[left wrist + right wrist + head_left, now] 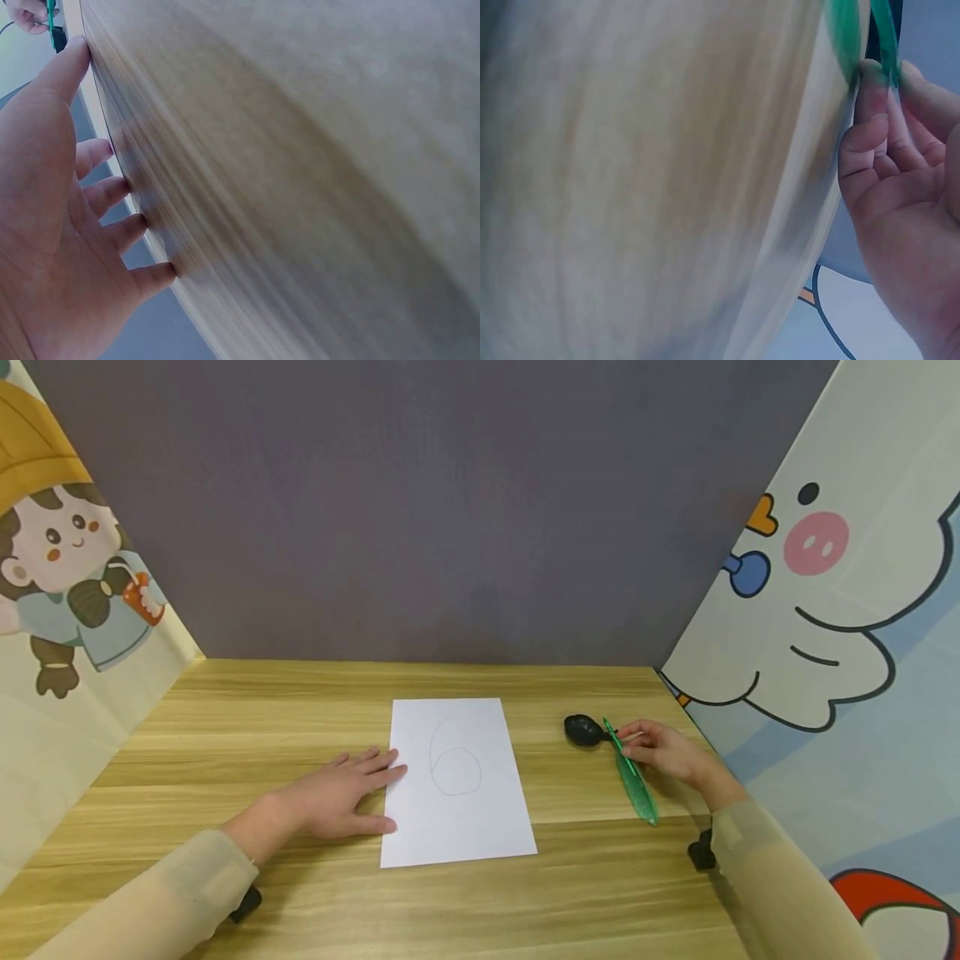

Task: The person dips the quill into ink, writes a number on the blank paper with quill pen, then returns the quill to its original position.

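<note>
A white sheet of paper (491,818) lies mid-table, with a thin pencil-like line shaped as a 6 on it. My left hand (330,797) lies spread with its fingertips on the paper's left edge, fingers straight. Over on the right, my right hand (663,752) pinches a slim green leaf-shaped thing (636,789), partly see-through, with a narrow green strip along it. In the right wrist view, the green strip (885,37) runs between thumb and fingers. Just left of those fingertips is a glossy black oval thing (583,730) with a short stem; its kind is unclear.
The wood-grain table (300,710) ends at a dark grey upright panel (435,510) behind. Walls with cartoon pictures, a child figure (75,552) at left and a white bird (810,610) at right, flank the table. Small black devices (702,850) sit under the wrists.
</note>
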Tool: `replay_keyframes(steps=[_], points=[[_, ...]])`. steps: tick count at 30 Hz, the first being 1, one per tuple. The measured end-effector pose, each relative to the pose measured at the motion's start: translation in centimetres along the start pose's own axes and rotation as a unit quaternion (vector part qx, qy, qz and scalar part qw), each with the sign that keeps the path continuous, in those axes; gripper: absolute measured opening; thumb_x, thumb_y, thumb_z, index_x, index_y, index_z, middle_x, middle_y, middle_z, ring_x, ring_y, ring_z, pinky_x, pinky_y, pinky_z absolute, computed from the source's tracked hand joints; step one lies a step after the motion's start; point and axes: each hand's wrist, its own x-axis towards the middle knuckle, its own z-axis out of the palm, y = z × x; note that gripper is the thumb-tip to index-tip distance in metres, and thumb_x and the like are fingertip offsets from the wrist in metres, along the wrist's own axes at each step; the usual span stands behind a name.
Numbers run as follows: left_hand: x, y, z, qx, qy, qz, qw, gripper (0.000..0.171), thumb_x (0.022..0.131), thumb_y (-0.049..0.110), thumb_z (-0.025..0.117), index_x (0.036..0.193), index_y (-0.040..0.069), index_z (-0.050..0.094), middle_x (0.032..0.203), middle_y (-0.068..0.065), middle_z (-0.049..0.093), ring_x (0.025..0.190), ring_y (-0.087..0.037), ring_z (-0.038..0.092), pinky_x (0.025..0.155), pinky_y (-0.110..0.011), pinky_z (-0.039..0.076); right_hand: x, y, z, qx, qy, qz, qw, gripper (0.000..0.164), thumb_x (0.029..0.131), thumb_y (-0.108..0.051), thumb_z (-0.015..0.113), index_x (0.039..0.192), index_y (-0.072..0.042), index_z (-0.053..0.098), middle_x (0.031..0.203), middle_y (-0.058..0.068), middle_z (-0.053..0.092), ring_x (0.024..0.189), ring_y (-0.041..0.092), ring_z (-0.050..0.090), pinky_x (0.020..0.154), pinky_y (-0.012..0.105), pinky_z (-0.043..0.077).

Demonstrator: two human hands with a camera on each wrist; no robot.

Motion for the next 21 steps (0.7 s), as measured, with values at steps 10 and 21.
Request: replay_keyframes(steps=[10, 21], points=[[-0.13, 0.12, -0.08, -0.001, 0.001, 0.001, 1.0000, 0.092, 0.103, 0.072, 0.060, 0.173, 0.016, 0.038, 0.182, -0.016, 0.026, 0.168, -0.048, 0.024, 0.132, -0.074, 0.023, 0.23, -0.23, 0.18, -0.022, 0.007, 0.005, 1.000, 0.037, 0.113, -0.017, 0.064, 0.142, 0.004, 0.058, 0.123, 0.023, 0.075, 0.089, 0.015, 0.067, 0.070, 0.032, 0.056], [-0.17, 0.15, -0.05, -0.006, -0.001, -0.002, 1.0000, 0.092, 0.103, 0.072, 0.061, 0.173, 0.017, 0.037, 0.183, -0.014, 0.025, 0.169, -0.046, 0.022, 0.132, -0.074, 0.022, 0.19, -0.43, 0.31, -0.020, 0.003, 0.018, 1.000, 0.034, 0.113, -0.017, 0.063, 0.141, 0.002, 0.060, 0.124, 0.022, 0.072, 0.091, 0.019, 0.066, 0.070, 0.034, 0.057]])
